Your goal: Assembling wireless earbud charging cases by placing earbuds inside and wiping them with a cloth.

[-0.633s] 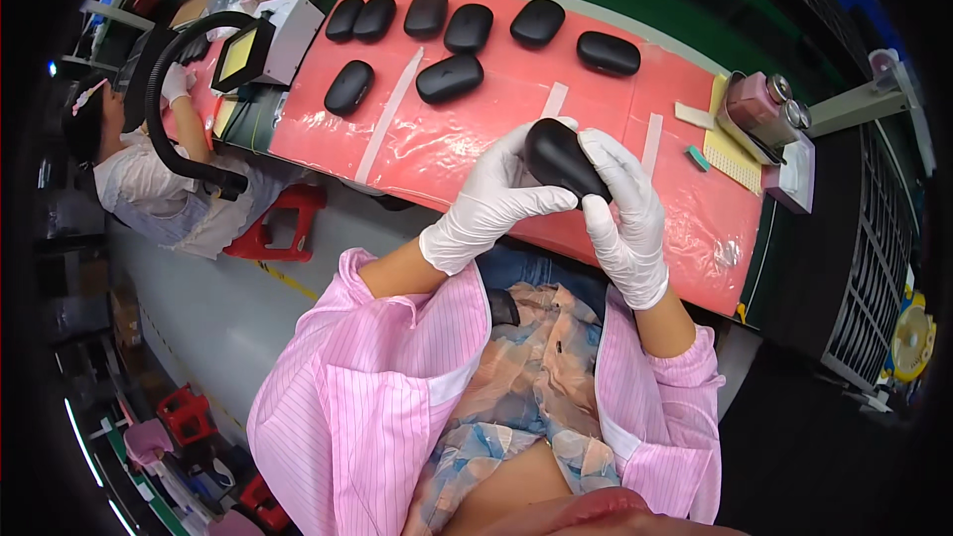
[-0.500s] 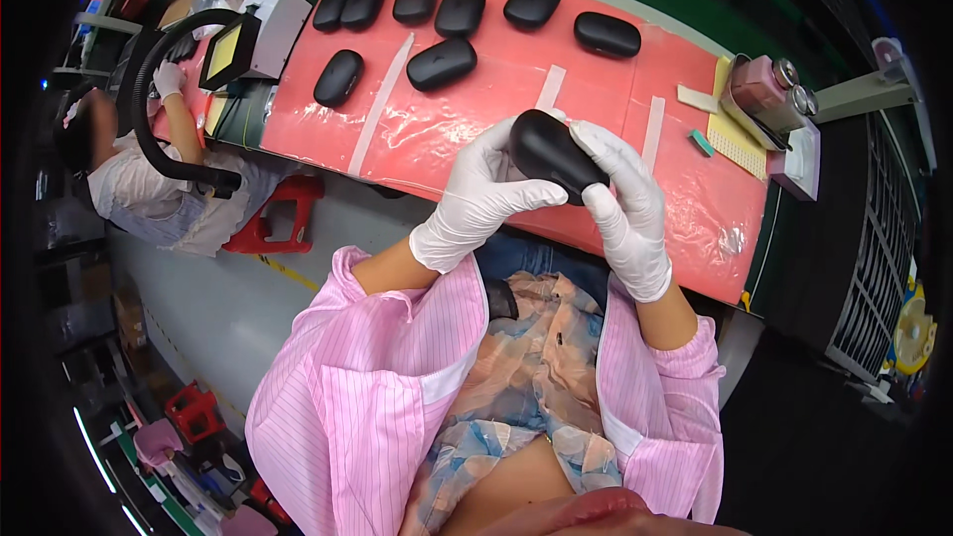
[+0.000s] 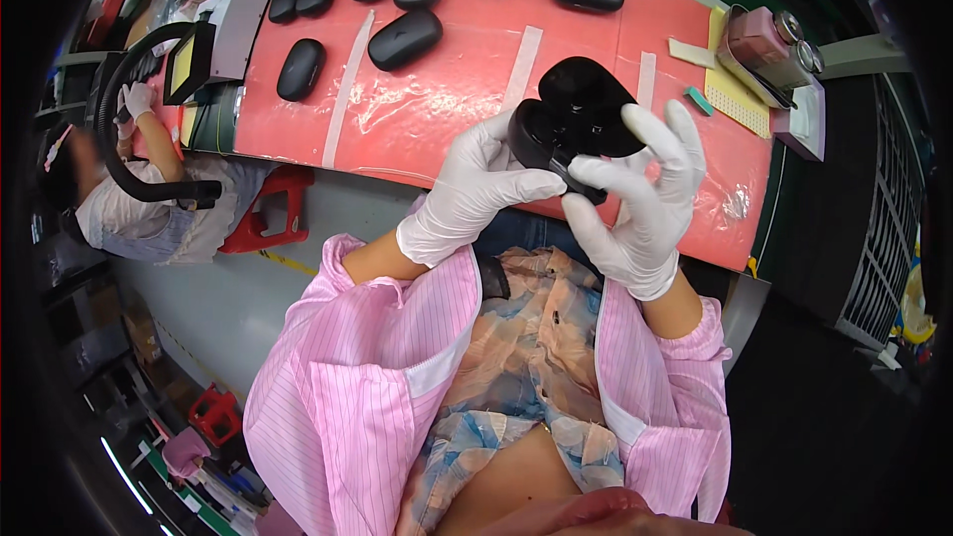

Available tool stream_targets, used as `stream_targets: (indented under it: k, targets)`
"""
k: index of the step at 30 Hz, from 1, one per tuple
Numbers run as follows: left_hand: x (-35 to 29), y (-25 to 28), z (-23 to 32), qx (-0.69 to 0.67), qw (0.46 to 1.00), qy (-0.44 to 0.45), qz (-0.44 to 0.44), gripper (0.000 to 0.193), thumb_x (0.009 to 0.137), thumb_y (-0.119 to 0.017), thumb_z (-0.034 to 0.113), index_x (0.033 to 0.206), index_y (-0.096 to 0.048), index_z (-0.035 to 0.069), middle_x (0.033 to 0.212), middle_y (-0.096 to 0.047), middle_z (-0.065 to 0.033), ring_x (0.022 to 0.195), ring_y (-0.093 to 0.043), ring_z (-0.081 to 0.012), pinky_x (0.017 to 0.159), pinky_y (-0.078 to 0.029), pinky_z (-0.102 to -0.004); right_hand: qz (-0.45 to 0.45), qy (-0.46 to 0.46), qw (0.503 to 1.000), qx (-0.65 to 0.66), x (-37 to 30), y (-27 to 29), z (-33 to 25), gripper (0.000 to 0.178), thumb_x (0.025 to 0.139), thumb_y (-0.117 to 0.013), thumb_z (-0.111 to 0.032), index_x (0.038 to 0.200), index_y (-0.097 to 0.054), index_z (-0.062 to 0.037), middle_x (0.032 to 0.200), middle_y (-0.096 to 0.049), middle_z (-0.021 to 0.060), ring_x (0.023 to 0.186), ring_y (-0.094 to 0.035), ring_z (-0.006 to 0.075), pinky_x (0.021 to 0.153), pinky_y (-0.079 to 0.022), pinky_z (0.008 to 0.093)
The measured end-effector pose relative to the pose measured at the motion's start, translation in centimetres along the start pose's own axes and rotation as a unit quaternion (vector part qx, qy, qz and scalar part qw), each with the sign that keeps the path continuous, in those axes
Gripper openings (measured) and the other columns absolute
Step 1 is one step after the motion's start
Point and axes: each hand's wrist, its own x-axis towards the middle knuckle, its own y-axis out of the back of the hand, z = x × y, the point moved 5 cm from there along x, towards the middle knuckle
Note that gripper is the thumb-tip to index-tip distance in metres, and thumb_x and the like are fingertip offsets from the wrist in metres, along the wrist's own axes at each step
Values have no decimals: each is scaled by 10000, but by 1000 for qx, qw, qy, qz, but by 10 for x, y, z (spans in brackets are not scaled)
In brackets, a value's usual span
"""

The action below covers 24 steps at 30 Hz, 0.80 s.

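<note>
A black rounded case [image 3: 586, 99], which looks like an earbud charging case, is held above the near edge of the table with its lid raised. My left hand [image 3: 472, 191], in a white glove, grips the case's base from the left, thumb along the near side. My gloved right hand [image 3: 643, 201] has its thumb and index finger at the base's near right end, and another fingertip touches the lid's edge. The inside of the case is dark, so I cannot make out what sits in it. Several closed black cases [image 3: 405, 40] of the same kind lie on the pink mat [image 3: 447, 124] beyond.
At the right stand jars [image 3: 764, 40] in a holder, beside a yellow pad [image 3: 740, 104] and a small green block [image 3: 698, 100]. A box-shaped device [image 3: 230, 30] and black hose [image 3: 107, 129] stand left. Further left, a co-worker [image 3: 149, 189] sits near a red stool [image 3: 273, 213].
The case was closed and now stands open, its lid tipped up. My right fingers have spread from their wrap around it. The whole view has shifted slightly.
</note>
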Motion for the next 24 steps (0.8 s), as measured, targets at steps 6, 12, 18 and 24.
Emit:
stream_targets:
  k: [6, 12, 18, 24]
  targets:
    - [5, -6, -4, 10, 999, 38, -29, 577, 754, -762, -13, 1276, -515, -13, 1182, -619, -61, 1062, -600, -139, 946, -487, -299, 90, -198, 957, 194, -3, 32, 38, 117, 894, -533, -11, 906, -649, -15, 1229, -575, 138, 1281, -458, 290, 1081, -315, 434]
    - [12, -9, -6, -143, 984, 103, -35, 524, 849, -635, 146, 1319, -478, -25, 1189, -622, -139, 1098, -615, -233, 992, -475, -361, 146, -33, 919, -365, -57, 119, 76, 133, 822, -689, 8, 948, -685, -32, 1076, -636, 83, 1120, -560, 280, 954, -448, 367]
    - [19, 2, -18, -329, 921, 135, -160, 827, 817, -646, 516, 1371, -413, -52, 1258, -540, -322, 1143, -554, -482, 919, -520, -541, -91, -185, 896, -394, -111, 124, 99, 316, 905, -537, -42, 1206, -633, -55, 1390, -495, 179, 1312, -429, 363, 1116, -284, 461]
    - [13, 11, 1, -315, 923, 70, -210, 1200, 643, -707, 739, 1438, -289, -56, 1345, -454, -327, 1240, -452, -520, 996, -458, -552, 7, -251, 963, -101, -63, 85, 79, 258, 902, -561, -14, 1150, -623, 17, 1190, -618, 148, 1125, -584, 252, 989, -435, 343]
